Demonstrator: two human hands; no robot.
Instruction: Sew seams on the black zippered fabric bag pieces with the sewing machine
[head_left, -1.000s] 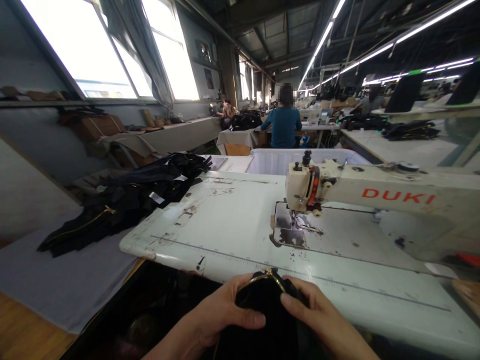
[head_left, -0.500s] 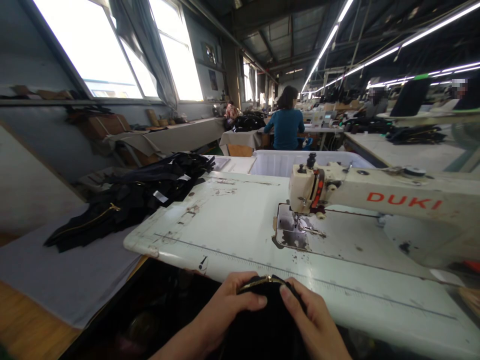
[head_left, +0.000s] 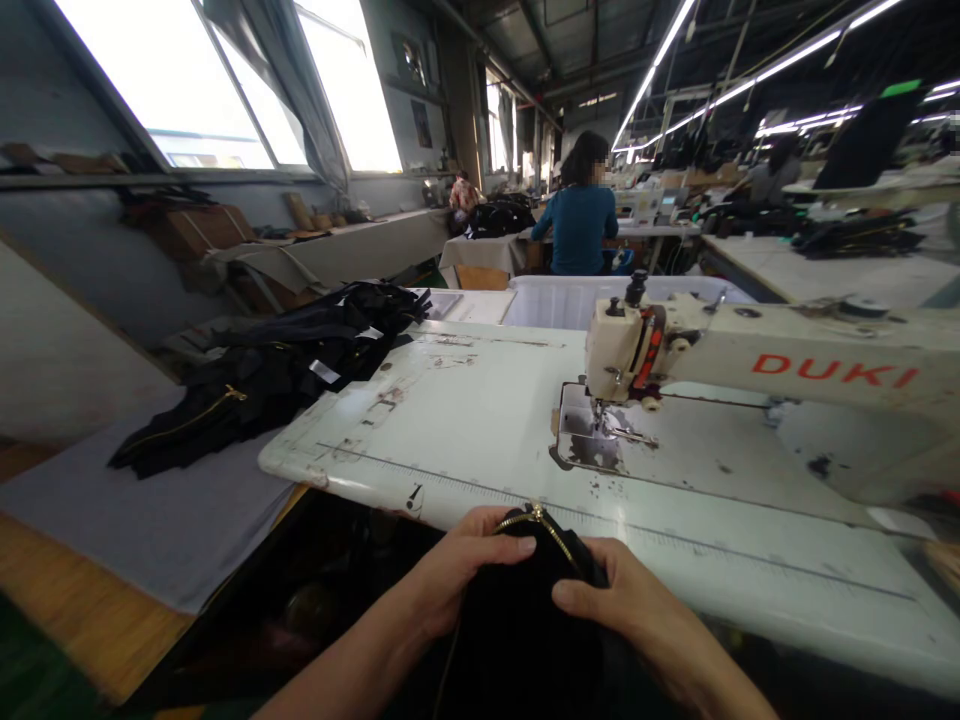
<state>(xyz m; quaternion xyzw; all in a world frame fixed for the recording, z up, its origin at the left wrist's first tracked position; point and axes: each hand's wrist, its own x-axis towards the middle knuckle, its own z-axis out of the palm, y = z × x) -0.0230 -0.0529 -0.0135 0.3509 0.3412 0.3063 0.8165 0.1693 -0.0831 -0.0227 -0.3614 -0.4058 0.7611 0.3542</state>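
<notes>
Both hands grip a piece of black fabric (head_left: 525, 620) with a gold metal zipper (head_left: 559, 540) along its upper edge. My left hand (head_left: 476, 555) pinches the left side, thumb laid across the front. On the right side, my right hand (head_left: 611, 590) has its thumb in front and its fingers behind the cloth. The zipper bends to a peak between the hands, at the front edge of the sewing table (head_left: 465, 420). Beyond, to the right, stands a sewing machine (head_left: 630, 350) with nothing under its needle. The fabric's lower part falls out of view.
Black zippered pieces (head_left: 247, 390) lie piled on a grey cloth (head_left: 187, 530) at the left. Behind the table sits a white plastic bin (head_left: 547, 305). A person in a blue top (head_left: 577, 230) sits farther back, turned away. A ruler strip (head_left: 660, 540) runs along the table's front.
My right hand has slid down and right along the zipper, so more of its teeth show. Both hands and the fabric sit slightly higher in view, and the camera has shifted a little.
</notes>
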